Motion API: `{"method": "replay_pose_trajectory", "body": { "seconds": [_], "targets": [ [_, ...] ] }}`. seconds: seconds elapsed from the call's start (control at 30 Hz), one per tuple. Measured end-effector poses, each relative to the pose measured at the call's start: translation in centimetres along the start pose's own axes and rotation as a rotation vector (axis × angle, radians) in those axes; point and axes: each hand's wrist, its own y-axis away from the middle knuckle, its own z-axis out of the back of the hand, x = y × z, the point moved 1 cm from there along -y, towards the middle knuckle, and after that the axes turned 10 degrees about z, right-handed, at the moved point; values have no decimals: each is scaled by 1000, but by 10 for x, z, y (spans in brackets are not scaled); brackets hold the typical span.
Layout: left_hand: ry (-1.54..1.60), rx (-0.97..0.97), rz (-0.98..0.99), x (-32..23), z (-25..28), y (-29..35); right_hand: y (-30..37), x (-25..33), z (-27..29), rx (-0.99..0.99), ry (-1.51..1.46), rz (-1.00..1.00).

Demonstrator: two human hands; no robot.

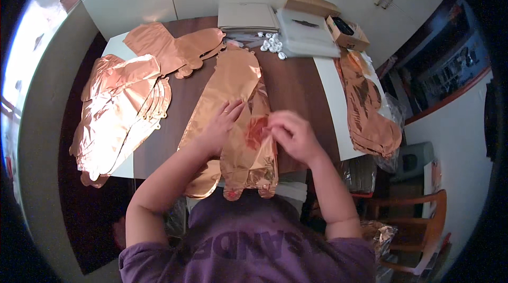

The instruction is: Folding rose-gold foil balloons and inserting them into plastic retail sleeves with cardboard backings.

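Note:
A flat copper-coloured foil balloon (235,79), uninflated and folded lengthwise, lies in front of me on the brown tabletop. Its rounded, tabbed end hangs at the near edge, close to my body. My left hand (225,124) rests on its middle with the fingers stretched out over the foil. At the right-hand edge of the same balloon, my right hand (295,136) is closed, thumb and fingers pinching the foil beside a reddish, shiny crease. The fingertips of this hand are slightly blurred.
More flat foil balloons (116,106) are heaped on the left, and another stack (370,119) lies on the right. At the back are white cards (247,17), small white rolls (272,44), clear plastic sleeves (304,32) and a cardboard box (349,34). A wooden chair (431,225) stands lower right.

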Motion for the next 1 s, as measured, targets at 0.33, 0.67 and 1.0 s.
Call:
{"method": "replay_pose_trajectory", "body": {
  "seconds": [0.33,0.67,1.0],
  "targets": [
    [-53,3,-9,-5,9,-1,-28,-49,-35,342,481,-45],
    [177,-152,69,8,46,-2,-27,-50,-39,377,558,-20],
    [137,-148,89,17,47,5,-28,-46,-37,413,554,-30]
  ]
}}
